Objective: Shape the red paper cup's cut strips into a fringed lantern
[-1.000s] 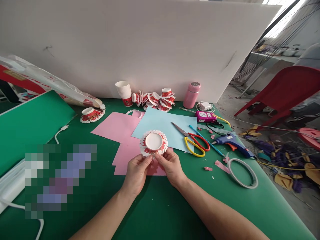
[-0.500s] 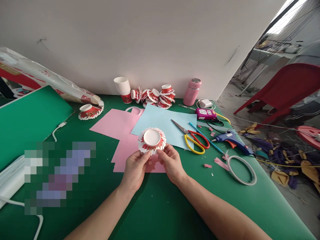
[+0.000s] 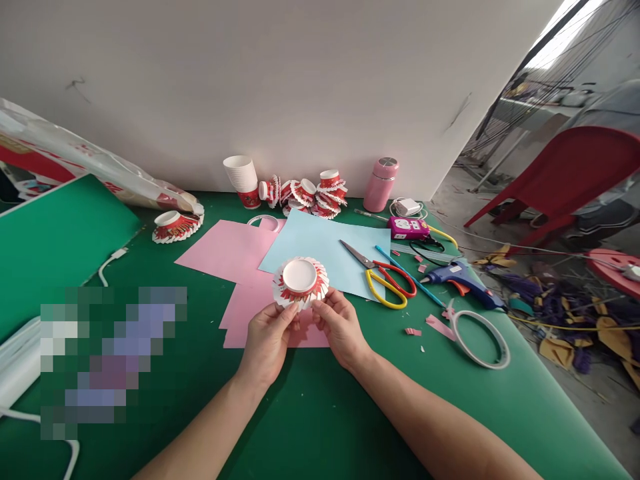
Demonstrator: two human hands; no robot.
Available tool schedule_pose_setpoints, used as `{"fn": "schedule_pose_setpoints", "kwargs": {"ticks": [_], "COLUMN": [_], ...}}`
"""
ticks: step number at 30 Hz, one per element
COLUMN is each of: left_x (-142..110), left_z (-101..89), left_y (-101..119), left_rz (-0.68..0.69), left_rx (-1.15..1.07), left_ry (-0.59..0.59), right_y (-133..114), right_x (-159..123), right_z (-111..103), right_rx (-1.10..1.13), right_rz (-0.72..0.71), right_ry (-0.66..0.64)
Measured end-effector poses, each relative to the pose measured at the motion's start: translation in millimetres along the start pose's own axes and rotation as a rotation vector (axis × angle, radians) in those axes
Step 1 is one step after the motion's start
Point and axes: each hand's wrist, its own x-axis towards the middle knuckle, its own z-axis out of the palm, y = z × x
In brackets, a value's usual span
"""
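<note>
Between my hands is a red and white paper cup (image 3: 300, 276), its sides cut into strips and folded into a ruffled ring, with the white base facing up. My left hand (image 3: 267, 340) pinches the near left edge of the ring between thumb and fingers. On the near right edge, my right hand (image 3: 340, 327) grips the strips in the same way. Beneath the cup lie sheets of pink paper (image 3: 233, 250) and a light blue sheet (image 3: 320, 243). Scissors (image 3: 385, 277) with red and yellow handles rest on the blue sheet's right side.
A stack of paper cups (image 3: 241, 180), several cut cups (image 3: 303, 192) and a pink flask (image 3: 381, 185) stand by the white board. Another cut cup (image 3: 175, 227) sits left. A blue glue gun (image 3: 463, 279) and a tape roll (image 3: 480, 339) lie right. A red chair (image 3: 575, 173) stands beyond.
My hands keep their pinch on the cut cup while its ring turns slightly and my right fingers shift along the edge. The view moves a little.
</note>
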Motion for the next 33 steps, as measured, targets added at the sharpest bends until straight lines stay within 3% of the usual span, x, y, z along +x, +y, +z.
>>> {"fn": "schedule_pose_setpoints", "kwargs": {"ticks": [6, 13, 17, 24, 33], "left_x": [-0.7, -2.6, -1.9, 0.1, -3.0], "left_z": [0.7, 0.4, -1.4, -3.5, -1.1], "left_y": [0.4, 1.5, -1.6, -5.7, -3.1], "left_rz": [0.002, -0.068, -0.043, -0.012, -0.004], "left_rx": [0.017, 0.053, 0.050, 0.051, 0.074], "left_ry": [-0.029, -0.150, -0.146, -0.149, -0.150], "right_y": [1.5, 3.6, 2.8, -0.4, 2.2], "right_x": [0.9, 0.4, 0.4, 1.0, 0.8], "right_z": [-0.4, 0.0, -0.4, -2.3, 0.7], "right_rx": [-0.006, 0.039, 0.017, 0.013, 0.023], "right_rz": [-0.015, -0.038, -0.045, 0.048, -0.025], "right_ry": [-0.035, -0.082, -0.104, -0.009, -0.064]}}
